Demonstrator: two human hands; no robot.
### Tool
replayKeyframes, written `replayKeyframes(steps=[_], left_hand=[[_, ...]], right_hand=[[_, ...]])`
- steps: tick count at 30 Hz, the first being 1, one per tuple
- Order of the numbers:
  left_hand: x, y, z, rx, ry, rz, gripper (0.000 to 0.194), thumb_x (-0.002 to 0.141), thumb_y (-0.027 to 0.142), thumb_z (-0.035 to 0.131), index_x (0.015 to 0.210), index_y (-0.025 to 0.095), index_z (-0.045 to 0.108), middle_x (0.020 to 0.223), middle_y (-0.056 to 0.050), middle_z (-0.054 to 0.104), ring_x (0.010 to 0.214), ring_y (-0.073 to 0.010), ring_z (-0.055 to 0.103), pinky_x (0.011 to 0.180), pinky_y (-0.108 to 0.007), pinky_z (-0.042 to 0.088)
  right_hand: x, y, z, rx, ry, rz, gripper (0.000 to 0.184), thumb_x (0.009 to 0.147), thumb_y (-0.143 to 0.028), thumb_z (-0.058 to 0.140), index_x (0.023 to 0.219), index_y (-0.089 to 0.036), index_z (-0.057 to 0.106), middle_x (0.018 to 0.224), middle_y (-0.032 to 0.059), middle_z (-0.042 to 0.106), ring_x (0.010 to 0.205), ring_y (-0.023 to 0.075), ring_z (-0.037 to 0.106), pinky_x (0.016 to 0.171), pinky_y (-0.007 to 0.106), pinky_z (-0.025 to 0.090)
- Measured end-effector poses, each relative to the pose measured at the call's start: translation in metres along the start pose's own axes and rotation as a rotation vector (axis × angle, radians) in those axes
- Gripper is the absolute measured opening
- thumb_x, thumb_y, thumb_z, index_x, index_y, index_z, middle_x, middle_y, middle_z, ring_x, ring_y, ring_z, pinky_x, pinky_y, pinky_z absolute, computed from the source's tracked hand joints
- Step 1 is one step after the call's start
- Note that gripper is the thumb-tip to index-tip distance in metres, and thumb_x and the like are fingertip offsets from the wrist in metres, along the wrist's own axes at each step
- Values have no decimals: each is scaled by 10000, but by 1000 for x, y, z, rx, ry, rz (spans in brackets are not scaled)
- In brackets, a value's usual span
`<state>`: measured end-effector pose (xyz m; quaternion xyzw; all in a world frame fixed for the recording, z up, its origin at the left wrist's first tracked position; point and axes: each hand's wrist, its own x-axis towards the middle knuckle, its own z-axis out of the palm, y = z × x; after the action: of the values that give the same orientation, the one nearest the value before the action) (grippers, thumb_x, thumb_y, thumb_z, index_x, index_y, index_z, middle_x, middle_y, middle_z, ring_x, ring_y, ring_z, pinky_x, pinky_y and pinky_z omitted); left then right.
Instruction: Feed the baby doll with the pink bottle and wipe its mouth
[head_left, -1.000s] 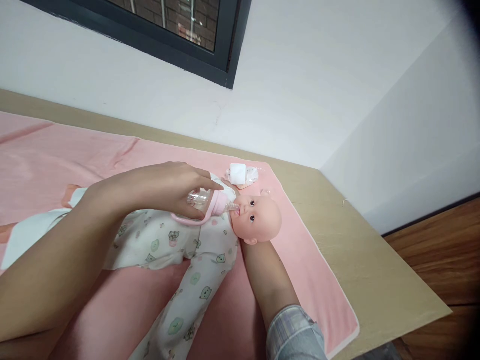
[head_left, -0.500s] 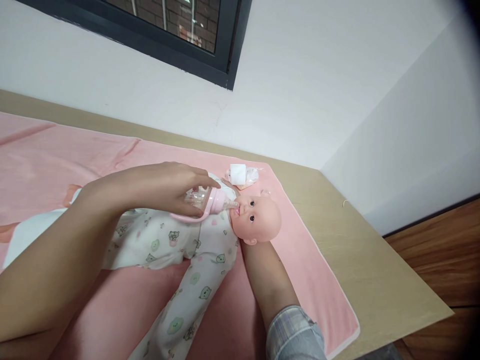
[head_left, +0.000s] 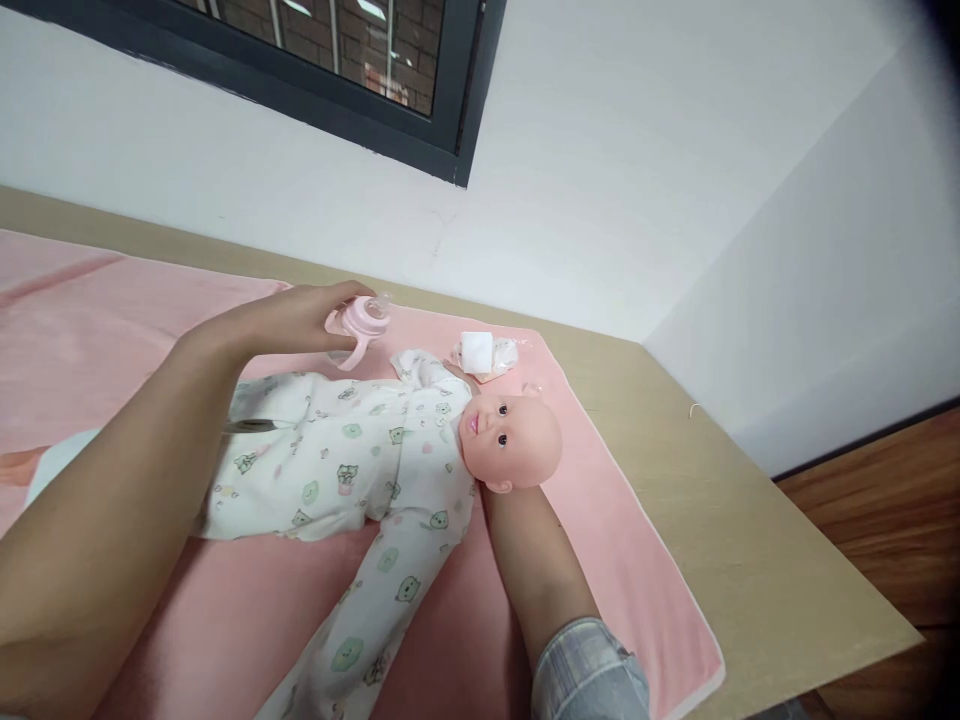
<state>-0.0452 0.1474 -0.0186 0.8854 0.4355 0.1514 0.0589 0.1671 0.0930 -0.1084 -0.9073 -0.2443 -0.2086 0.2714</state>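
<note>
A baby doll [head_left: 349, 440] lies on its back in a white bodysuit with green and pink prints, its bald head [head_left: 517, 440] toward the right. My left hand [head_left: 330, 315] is closed around a clear baby bottle with a pink collar and handles [head_left: 364, 320]. The bottle is above the pink blanket, past the doll's body, with its teat pointing up and right, apart from the mouth. My right forearm [head_left: 536, 560] passes beneath the doll's neck. A little of my right hand [head_left: 465, 377] shows on the far side; its fingers are mostly hidden.
A pink blanket [head_left: 637, 590] covers much of the wooden surface [head_left: 720, 530]. A small white item in a crinkled clear wrapper [head_left: 478, 353] lies beyond the doll's shoulder. White walls [head_left: 570, 200] and a dark window frame [head_left: 420, 150] stand behind.
My left hand has drawn the bottle away from the doll's mouth, back and to the left, tilting its teat up. My right arm and the doll's head have barely moved.
</note>
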Motion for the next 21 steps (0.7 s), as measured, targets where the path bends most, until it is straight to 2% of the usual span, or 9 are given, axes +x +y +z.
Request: replayKeyframes(steps=[2,5,8,10,13,15,18,19,21], left_hand=[[3,-15,9,8,19,-65,524,884,338,418,1338,79,454,1156,-74,648,988,-176,561,758,-257,378],[4,-38,19,-6,78,-44,618,883,441,424,1350,36,421,1081,-72,634,963,-148,536,727,-270,322],[2,-55,24,0,114,-84,776,841,608,397,1331,7,418,1011,-52,620,900,-121,538,688,-265,290],[2,-61,26,20,110,-130,852,811,686,365,1305,-7,417,986,-49,615,864,-117,548,672,-259,286],[3,-66,30,52,98,-188,964,774,792,268,1246,-33,430,964,-61,613,857,-135,567,668,-267,289],[5,-67,33,67,100,-241,1053,724,872,228,1218,-33,443,941,-61,612,858,-153,577,672,-276,290],[8,-71,38,79,71,-326,1060,663,902,341,1257,27,412,944,-46,611,840,-158,561,671,-272,300],[9,-72,40,79,59,-362,1032,666,874,391,1283,47,387,965,-50,610,846,-165,555,671,-271,309],[8,-75,42,63,46,-417,994,697,809,447,1332,52,333,1033,-79,609,892,-192,559,684,-277,325]], right_hand=[[-1,1,-1,-183,-110,0,82,596,-158,699,629,-229,723,738,35,691,1157,411,654,929,483,558],[-2,2,-6,-403,-227,-74,114,559,-151,719,619,-248,715,781,16,703,1177,413,643,967,500,532],[0,2,-12,-430,-316,-106,132,523,-147,743,601,-246,705,764,25,704,1154,432,648,976,514,522],[2,2,-12,-251,-243,-63,101,543,-169,732,590,-252,699,715,29,687,1114,426,668,954,509,540],[3,2,-10,163,43,97,62,622,-226,681,585,-274,694,674,35,659,1109,396,676,914,480,570],[2,1,-10,219,77,171,67,642,-223,672,589,-257,696,708,57,670,1138,393,664,910,457,571],[0,-3,-14,-83,-184,125,49,624,-159,687,598,-200,694,794,84,695,1223,416,609,985,445,520],[0,-3,-14,-150,-302,34,54,610,-138,695,594,-189,688,796,88,693,1229,435,596,1018,472,491],[1,2,-10,-112,-501,-278,77,587,-133,717,584,-194,670,751,79,674,1190,459,607,1041,538,457]])
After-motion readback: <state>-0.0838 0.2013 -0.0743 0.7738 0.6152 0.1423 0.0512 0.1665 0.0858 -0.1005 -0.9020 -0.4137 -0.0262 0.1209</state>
